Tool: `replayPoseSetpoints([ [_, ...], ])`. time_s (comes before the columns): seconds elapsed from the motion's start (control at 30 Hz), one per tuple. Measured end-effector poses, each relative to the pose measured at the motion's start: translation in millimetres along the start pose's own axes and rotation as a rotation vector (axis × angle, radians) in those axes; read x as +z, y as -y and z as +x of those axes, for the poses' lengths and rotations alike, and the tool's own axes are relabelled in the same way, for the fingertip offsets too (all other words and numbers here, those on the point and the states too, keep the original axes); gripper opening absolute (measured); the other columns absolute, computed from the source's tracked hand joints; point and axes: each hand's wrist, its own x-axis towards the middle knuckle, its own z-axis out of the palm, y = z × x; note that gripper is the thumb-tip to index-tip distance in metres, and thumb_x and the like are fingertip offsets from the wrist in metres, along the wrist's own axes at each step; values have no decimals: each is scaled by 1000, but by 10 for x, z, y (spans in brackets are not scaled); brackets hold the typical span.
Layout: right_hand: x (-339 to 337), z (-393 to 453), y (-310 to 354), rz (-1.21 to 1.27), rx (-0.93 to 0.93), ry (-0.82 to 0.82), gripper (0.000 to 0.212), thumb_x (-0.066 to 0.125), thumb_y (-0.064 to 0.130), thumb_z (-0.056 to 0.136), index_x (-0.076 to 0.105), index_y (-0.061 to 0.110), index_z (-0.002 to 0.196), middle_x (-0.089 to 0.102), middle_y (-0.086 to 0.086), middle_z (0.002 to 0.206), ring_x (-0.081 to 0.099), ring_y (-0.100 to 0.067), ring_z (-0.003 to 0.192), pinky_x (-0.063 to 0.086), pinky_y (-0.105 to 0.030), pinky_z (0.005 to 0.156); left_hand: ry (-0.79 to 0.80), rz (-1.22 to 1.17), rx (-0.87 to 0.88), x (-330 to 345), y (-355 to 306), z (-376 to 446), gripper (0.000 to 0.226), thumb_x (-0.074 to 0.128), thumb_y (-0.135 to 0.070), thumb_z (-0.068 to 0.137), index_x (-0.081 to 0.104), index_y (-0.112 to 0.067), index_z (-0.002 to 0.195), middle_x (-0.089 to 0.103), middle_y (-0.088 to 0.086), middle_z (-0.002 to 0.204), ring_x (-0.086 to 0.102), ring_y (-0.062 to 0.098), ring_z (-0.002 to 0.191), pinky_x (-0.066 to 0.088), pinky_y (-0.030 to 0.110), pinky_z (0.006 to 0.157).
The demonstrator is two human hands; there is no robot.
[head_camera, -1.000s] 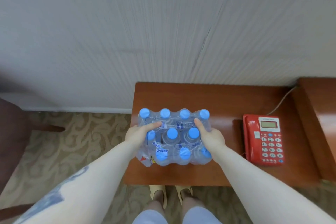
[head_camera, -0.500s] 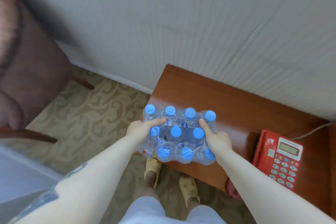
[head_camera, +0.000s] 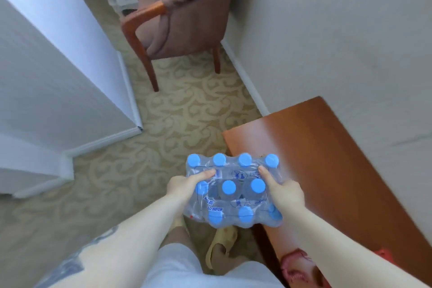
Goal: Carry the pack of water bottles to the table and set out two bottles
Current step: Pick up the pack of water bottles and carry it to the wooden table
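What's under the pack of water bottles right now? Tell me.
Under the pack of water bottles, held by the left hand and right hand: patterned carpet, slippered feet, the wooden table edge. Its underside is hidden.

One shrink-wrapped pack of water bottles (head_camera: 233,190). Blue caps (head_camera: 228,187) countable: four in far row, three showing in middle row, three in near row; a fourth in each may be hidden by hands. Two hands: left (head_camera: 184,186), right (head_camera: 286,192). One table (head_camera: 322,159). One armchair (head_camera: 182,14). One slipper (head_camera: 221,244) visible.
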Motion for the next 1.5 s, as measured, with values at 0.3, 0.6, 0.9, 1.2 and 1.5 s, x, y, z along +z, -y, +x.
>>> replayPoseSetpoints([
  [0.3, 1206, -708, 186, -249, -135, 353, 90, 73, 80, 36, 72, -1, 74, 76, -10, 69, 72, -25, 62, 58, -36, 60, -291, -534, -186, -1143, 1404, -382, 91, 92, -53, 20, 74, -4, 95, 79, 15, 91, 75, 34, 81, 60, 41, 73],
  [0.6, 2658, -2369, 215, -447, -342, 587, 72, 81, 70, 39, 56, 7, 65, 52, -3, 57, 51, -18, 52, 39, -32, 49, -409, -1089, -271, -2421, 2928, -1211, 81, 92, -35, 43, 72, -6, 116, 74, 22, 115, 72, 42, 102, 53, 59, 95],
  [0.9, 3750, -4125, 357, -471, -405, 763, 50, 74, 46, 44, 48, 12, 70, 39, -8, 67, 39, -22, 62, 33, -37, 57, -730, -1204, -156, -3921, 3781, -2030, 38, 84, -32, 60, 76, -3, 83, 73, 14, 67, 66, 29, 57, 53, 36, 57],
  [1.2, 4980, -5150, 940, -528, -430, 895, 43, 70, 28, 53, 61, 1, 86, 55, -11, 84, 52, -27, 70, 41, -36, 62, -832, -1400, -62, -5155, 4042, -2181, 16, 77, -24, 67, 72, -9, 72, 67, 4, 47, 61, 19, 36, 49, 23, 47],
  [1.5, 6231, -5978, 1614, -648, -495, 976, 39, 66, 32, 52, 59, 8, 82, 58, -12, 81, 56, -30, 65, 44, -33, 56, -1003, -1443, -110, -6393, 3995, -2060, 45, 78, -43, 37, 66, -11, 65, 44, 3, 48, 40, 19, 43, 33, 31, 51],
])
